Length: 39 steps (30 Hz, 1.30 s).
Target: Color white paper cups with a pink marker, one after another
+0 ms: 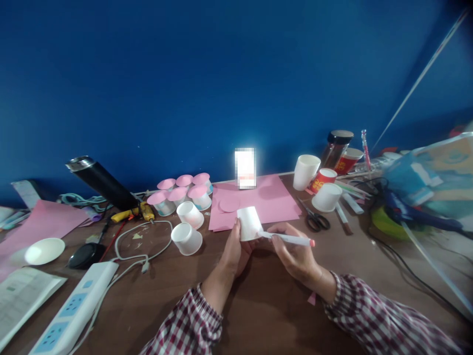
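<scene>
My left hand [235, 246] is closed around a white paper cup [249, 221], held upside down over the front edge of the pink paper. A white marker [293, 239] with a pinkish-red end sits in the closed fingers of my right hand [295, 256]. Its tip reaches the lower right side of the cup, where faint pinkish marks show. Behind the cup lie pink paper sheets [271, 197] with a pink paper circle [229, 203] on them. Two upturned white cups [186, 239] stand to the left, near several cups topped with pink discs [179, 193].
Scissors [317, 221], more cups [327, 197] and a brown-handled brush [343, 220] lie to the right, with a blue glue gun [417, 212] farther out. On the left are a power strip [76, 305], a white cable [121, 246] and a leaning black flask [103, 183]. A blurred bright screen [245, 167] stands against the blue wall.
</scene>
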Available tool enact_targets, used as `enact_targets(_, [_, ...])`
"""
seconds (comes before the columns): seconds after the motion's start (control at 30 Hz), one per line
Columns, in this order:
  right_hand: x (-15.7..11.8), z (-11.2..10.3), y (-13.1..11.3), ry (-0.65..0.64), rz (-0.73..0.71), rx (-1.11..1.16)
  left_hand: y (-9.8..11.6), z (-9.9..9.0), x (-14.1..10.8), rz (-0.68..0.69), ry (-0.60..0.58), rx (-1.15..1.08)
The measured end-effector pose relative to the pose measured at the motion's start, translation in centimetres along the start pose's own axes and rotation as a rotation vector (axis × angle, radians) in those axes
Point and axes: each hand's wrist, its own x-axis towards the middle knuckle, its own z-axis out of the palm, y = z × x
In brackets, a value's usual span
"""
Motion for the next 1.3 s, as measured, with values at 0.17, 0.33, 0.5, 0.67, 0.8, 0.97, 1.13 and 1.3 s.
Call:
enact_targets(0.17, [-0.15,0.0,0.12,0.017,-0.015,0.026,0.19,0.22,-0.13,-0.003,-0.007,-0.02])
enact_targets(0.33, [-0.04,-0.21,-0.19,0.01,-0.08,-0.023,0.08,0.02,-0.08,0.005,-0.004,-0.043])
enact_targets(0.5, [0.27,-0.19,-0.57,0.014,-0.115,-0.077,-0.13,-0.35,0.06,0.0,-0.03,-0.034])
enact_targets(0.67, [0.2,-0.21,-0.53,-0.002,-0.149,-0.086,0.03,-0.25,0.01,-0.003,0.036,-0.051])
enact_targets(0.8, [0.08,-0.23,-0.29,0.0,-0.107,-0.086,0.09,-0.34,0.02,-0.007,0.034,-0.044])
enact_targets(0.97, [0.01,-0.17,-0.11,0.001,-0.1,-0.067,-0.03,-0.55,0.08,-0.017,-0.006,-0.028])
enact_targets(1.13, [-0.02,-0.05,0.06,-0.012,-0.077,-0.052,0.08,-0.2,-0.08,-0.015,-0.02,-0.029])
enact_targets(1.3, [0.01,-0.08,-0.11,-0.021,-0.082,-0.037,0.19,0.07,-0.19,-0.005,-0.001,-0.022])
